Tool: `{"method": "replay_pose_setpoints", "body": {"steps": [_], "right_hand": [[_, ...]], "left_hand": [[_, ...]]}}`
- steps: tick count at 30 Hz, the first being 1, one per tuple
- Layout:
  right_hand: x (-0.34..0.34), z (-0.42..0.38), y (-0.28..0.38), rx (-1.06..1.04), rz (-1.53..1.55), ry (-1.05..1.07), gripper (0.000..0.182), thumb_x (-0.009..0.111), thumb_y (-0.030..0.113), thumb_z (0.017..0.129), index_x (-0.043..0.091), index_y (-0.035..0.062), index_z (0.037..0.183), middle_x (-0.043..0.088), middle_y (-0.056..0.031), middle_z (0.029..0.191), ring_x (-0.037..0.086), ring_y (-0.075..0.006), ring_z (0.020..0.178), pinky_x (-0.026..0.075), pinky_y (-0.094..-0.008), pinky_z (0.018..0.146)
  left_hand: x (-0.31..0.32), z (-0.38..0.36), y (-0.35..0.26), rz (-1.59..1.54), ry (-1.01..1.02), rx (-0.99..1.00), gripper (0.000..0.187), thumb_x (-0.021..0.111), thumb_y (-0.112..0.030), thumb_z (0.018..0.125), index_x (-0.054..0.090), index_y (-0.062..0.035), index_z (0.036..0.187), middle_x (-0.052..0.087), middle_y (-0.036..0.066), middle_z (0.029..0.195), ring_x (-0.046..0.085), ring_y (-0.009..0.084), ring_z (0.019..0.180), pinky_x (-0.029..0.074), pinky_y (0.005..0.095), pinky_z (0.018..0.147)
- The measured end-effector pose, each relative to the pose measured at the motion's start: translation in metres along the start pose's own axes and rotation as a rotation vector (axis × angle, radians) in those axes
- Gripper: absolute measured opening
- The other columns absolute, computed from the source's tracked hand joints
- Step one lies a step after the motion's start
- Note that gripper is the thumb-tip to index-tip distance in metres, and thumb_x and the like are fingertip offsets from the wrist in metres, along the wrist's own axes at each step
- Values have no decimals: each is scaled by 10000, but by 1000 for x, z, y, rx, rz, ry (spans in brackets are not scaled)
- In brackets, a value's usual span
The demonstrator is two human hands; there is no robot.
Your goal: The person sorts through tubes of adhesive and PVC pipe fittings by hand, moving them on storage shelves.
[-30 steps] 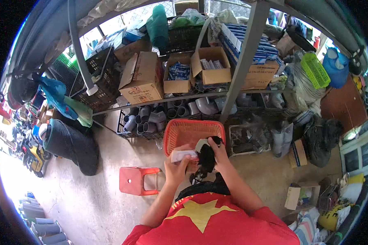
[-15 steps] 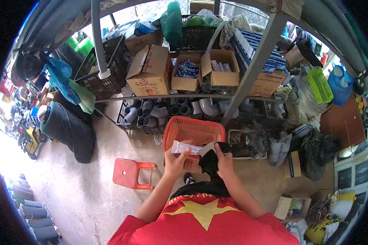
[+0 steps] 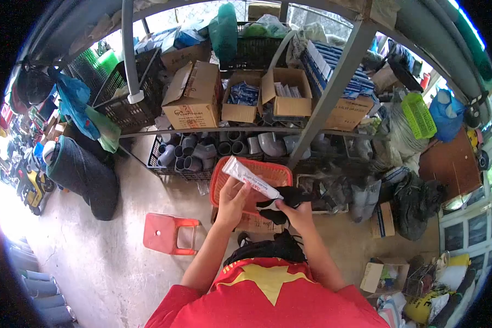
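Observation:
A white tube with red lettering [image 3: 250, 176] slants over the red plastic basket [image 3: 216, 177], its far end up and to the left. My left hand [image 3: 232, 201] is closed round the tube's side, the thumb lying along it. In my right hand [image 3: 299, 215] is a bunched black cloth [image 3: 294, 195], pressed against the tube's lower right end. Part of that end is hidden by the cloth, and the fingers of my right hand are mostly covered too. Below the basket, a piece of cardboard [image 3: 257, 222] with handwriting shows between my arms.
Crates of grey pipe fittings [image 3: 194, 150] fill the low shelf behind the basket. Open cardboard boxes [image 3: 287, 109] with small packets stand above. A slanting metal post [image 3: 333, 87] rises at the right. A red stool [image 3: 161, 234] stands on the floor to the left.
The tube has gone from nearly level to a steep slant, its far end raised. The black cloth has shifted with my right hand to the tube's lower end. The view has moved slightly.

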State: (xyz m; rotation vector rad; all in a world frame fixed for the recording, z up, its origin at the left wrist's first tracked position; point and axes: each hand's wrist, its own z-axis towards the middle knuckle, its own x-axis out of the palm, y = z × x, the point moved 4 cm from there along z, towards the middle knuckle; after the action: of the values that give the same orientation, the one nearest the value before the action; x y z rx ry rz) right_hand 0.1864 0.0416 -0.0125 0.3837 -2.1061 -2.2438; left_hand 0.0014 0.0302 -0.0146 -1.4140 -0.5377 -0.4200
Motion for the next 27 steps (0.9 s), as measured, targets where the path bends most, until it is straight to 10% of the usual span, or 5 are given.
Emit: {"method": "replay_pose_setpoints", "body": {"steps": [7,17,20,22,27], "right_hand": [[6,6,1,-243,-304,170,318,527,325,933,587,38,1055,627,-180,919,616,-322,855,470,-399,748],[10,17,-13,25,-137,127,331,541,332,936,630,14,954,594,-29,790,524,-121,767,445,-297,689],[1,16,13,95,-279,1,746,452,661,860,575,-7,1169,644,-140,1089,595,-266,1042,442,-362,893],[-16,18,-14,431,-135,3,796,428,666,866,519,-34,1232,576,-185,1206,548,-274,1122,407,-349,954],[-6,45,-9,279,1074,-6,550,473,459,922,469,43,1281,518,-141,1274,512,-276,1167,364,-439,1043]], "left_hand": [[14,20,8,97,134,27,418,463,-207,976,326,-24,1326,579,172,1162,600,233,1038,500,373,874],[34,29,11,-18,62,-12,508,453,-147,958,236,-68,1411,575,163,1115,609,250,988,492,373,844],[30,36,10,-60,-16,18,596,527,-211,947,232,-61,1443,546,74,1054,576,161,851,491,310,746],[24,45,11,-75,-110,58,560,479,-198,965,232,-70,1451,558,80,984,570,157,762,501,297,687],[33,41,8,201,22,-106,482,380,-277,996,319,-61,1423,508,24,835,468,66,627,422,203,550]]}}
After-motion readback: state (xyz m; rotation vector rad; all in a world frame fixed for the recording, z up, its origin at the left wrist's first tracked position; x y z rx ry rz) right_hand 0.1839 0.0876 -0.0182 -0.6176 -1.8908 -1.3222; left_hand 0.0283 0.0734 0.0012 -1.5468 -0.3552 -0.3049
